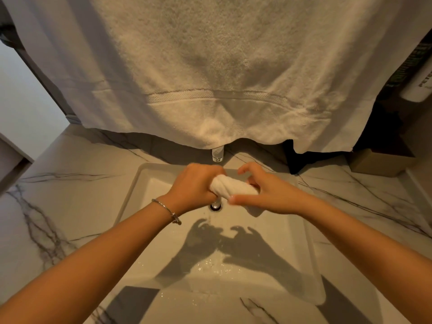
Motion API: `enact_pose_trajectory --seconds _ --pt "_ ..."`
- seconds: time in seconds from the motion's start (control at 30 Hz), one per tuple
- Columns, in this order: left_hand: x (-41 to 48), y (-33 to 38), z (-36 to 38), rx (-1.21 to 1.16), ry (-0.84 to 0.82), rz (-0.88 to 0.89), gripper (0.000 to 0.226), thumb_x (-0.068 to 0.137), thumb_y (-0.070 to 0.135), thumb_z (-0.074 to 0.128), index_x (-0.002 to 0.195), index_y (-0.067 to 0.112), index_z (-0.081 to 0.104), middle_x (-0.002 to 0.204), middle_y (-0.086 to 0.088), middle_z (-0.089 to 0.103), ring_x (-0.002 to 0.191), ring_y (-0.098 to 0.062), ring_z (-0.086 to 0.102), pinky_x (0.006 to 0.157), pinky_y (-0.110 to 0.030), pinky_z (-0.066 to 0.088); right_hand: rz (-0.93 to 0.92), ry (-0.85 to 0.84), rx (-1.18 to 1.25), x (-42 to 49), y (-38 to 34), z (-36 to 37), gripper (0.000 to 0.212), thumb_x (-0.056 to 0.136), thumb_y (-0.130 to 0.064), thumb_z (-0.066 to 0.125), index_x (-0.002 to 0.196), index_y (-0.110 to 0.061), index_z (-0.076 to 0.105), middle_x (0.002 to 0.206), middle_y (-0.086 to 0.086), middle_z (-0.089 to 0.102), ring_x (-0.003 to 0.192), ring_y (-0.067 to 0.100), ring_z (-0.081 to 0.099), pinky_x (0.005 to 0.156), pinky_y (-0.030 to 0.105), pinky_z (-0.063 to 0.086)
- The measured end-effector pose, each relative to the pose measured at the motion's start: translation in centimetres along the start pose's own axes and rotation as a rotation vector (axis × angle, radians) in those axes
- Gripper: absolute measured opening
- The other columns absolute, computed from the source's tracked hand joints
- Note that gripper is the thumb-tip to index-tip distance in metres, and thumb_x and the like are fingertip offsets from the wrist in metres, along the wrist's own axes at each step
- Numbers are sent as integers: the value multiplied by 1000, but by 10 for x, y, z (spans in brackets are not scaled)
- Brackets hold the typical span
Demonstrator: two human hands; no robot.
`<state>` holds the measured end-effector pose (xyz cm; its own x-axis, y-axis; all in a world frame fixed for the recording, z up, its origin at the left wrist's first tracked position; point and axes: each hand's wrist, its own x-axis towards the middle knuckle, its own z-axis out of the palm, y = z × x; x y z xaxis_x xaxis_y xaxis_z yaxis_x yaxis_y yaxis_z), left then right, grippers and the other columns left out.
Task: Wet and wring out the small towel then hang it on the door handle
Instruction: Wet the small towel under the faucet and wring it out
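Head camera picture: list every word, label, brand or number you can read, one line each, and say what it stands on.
"PETE": dark capital letters on the white bottle at the right edge; the word is cut off by the frame, so the rest cannot be read.
Small towel, large hanging towel, sink, tap, cardboard box: no text visible.

The large hanging towel covers nearly all of the faucet, leaving only its spout tip visible below the hem. Right of that towel, a white bottle is cut by the edge (its lettering unreadable). The small towel's ends vanish inside both hands.
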<state>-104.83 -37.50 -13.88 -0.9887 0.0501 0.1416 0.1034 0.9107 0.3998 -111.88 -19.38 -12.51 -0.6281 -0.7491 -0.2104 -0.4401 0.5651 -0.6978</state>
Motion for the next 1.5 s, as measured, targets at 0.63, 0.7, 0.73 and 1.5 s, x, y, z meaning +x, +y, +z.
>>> enact_pose_trajectory --seconds 0.63,0.7,0.73,1.5 --pt "3 -6 6 404 -187 242 36 77 20 64 111 11 54 94 -17 68 81 -37 64 61 -35 51 238 -241 208 -7 -6 27 36 70 -10 70 101 -10 50 66 0 54 50 12 53 47 24 48" --pt "-1 -3 15 391 -246 163 33 78 20 62 109 14 54 94 -15 69 83 -36 64 61 -33 45 199 -142 -47 -6 0 36 38 68 -18 68 98 -17 45 70 -4 51 51 10 51 40 21 40" --pt "-3 -1 20 361 -260 130 30 77 19 62 106 15 55 94 -14 70 84 -34 64 61 -33 46 192 -117 -114 -6 4 39 39 67 -21 67 96 -21 42 72 -5 50 53 10 50 40 20 38" --pt "-26 4 45 -182 -200 -211 6 73 8 59 70 13 57 77 -16 69 69 -30 59 56 -29 44 -149 110 -459 -5 18 40 44 69 -46 66 96 -20 41 81 3 64 68 22 57 52 26 30"
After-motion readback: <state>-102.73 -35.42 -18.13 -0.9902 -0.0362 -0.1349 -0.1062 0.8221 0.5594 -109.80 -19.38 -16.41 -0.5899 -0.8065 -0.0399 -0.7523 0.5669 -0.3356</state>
